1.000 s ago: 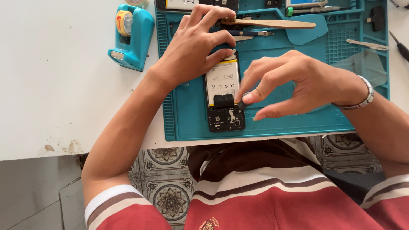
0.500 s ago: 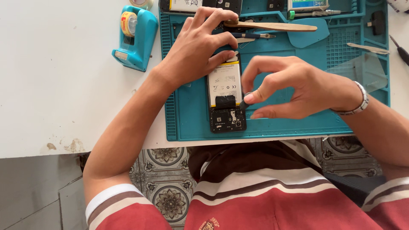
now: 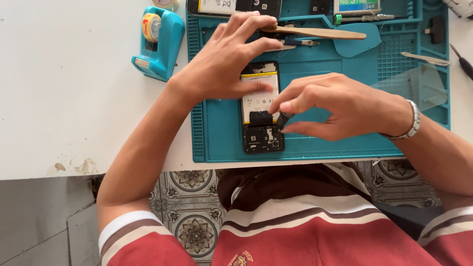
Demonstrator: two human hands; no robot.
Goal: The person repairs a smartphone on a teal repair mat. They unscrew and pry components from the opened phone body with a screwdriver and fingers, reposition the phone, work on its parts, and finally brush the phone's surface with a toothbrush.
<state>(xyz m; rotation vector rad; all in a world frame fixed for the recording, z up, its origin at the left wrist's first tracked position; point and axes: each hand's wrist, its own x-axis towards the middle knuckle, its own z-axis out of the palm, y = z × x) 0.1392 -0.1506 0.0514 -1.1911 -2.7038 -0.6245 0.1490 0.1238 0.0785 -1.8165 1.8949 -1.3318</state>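
Lying lengthwise on the teal repair mat, the opened phone has its long axis running straight away from the person, its near end closest to the mat's front edge. The left hand comes in from the left and rests flat over the far half, fingers spread, thumb laid across the pale battery. The right hand reaches in from the right, thumb and forefinger pressed together on a small dark piece at the phone's right edge, just above the dark lower board. What that piece is I cannot tell. Both hands touch the phone; the right one is nearer its lower half.

Beyond the hands, a wooden stick lies across the mat's far trays, a teal plastic scraper beside it, and a clear glass pane sits to the right. A teal tape dispenser stands on the white table, off the mat's left edge. Below the table edge, patterned floor tiles show.
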